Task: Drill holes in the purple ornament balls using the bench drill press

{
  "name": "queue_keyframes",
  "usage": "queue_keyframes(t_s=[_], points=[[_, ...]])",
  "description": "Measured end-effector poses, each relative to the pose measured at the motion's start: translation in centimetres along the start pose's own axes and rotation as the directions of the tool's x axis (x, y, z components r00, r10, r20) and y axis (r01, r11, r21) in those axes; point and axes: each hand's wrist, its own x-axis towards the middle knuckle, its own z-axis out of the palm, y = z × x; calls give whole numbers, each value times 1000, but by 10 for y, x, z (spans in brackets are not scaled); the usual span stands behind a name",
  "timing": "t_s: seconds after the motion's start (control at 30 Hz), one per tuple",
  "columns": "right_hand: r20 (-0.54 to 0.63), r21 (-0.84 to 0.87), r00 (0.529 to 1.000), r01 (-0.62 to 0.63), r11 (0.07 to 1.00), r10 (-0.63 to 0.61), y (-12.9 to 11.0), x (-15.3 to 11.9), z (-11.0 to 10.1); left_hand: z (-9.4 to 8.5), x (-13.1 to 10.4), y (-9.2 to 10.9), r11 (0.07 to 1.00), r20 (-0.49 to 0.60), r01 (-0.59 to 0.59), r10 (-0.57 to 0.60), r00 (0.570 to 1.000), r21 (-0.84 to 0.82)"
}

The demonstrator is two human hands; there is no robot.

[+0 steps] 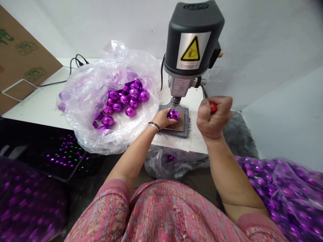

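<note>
A black drill press (193, 40) with a yellow warning label stands on the white table. Under its bit, my left hand (163, 119) holds a shiny purple ball (173, 114) between thumb and fingers, over a brown board (178, 126) on the grey metal base (187, 126). The bit's tip is at the top of the ball; whether it has entered cannot be made out. My right hand (214, 117) is closed around the red knob (213, 107) of the press lever, right of the machine.
An open clear plastic bag (113, 143) of purple balls lies on the table (52, 116) to the left. A cardboard box (24, 57) and black cable are behind it. Bagged purple balls (285, 191) sit at lower right, more (27, 201) at lower left.
</note>
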Motion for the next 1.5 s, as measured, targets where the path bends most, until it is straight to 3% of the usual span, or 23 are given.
queue_keyframes(t_s=[0.4,0.53,0.7,0.8,0.87,0.93,1.0,1.07,1.13,1.17,1.23,1.27,1.3,1.4,1.5], points=[[-182,-10,983,36,999,-37,1,-16,16,0,-1,1,1000,3,-20,20,1000,24],[-200,4,980,14,1000,-13,-13,24,10,0,-3,1,1000,2,7,-7,1000,-16],[-46,49,993,-110,993,112,-28,85,4,-5,-29,-3,990,-2,-25,25,1000,-140],[35,52,978,-207,977,206,-36,96,2,-6,-61,-9,978,89,-140,155,984,-153],[47,63,964,-263,963,260,-41,95,0,-4,-83,-11,965,230,-224,252,940,-138],[47,58,954,-297,953,295,-45,93,-2,-5,-102,-13,964,377,-233,263,888,-125],[41,48,955,-296,954,294,-46,92,-3,-13,-111,-15,977,426,-173,210,880,-124],[45,47,960,-277,960,275,-44,92,-3,-33,-108,-20,986,311,-84,125,942,-140],[42,51,964,-263,963,261,-42,91,-3,-62,-94,-32,988,27,16,-12,1000,-152],[39,53,967,-254,966,253,-40,90,-3,-78,-84,-40,987,-158,84,-105,982,-136],[30,62,974,-225,972,224,-36,88,-2,-105,-62,-60,963,-452,253,-266,852,-90],[30,69,978,-207,976,205,-34,87,-2,-114,-51,-71,934,-502,349,-339,796,-77],[31,76,982,-189,979,187,-32,86,-2,-118,-42,-82,893,-489,445,-417,766,-63],[43,85,988,-149,985,146,-28,83,-2,-114,-26,-106,836,-365,549,-518,774,-21],[47,92,992,-117,989,113,-25,82,-3,-102,-31,-111,880,-367,465,-466,805,-98]])
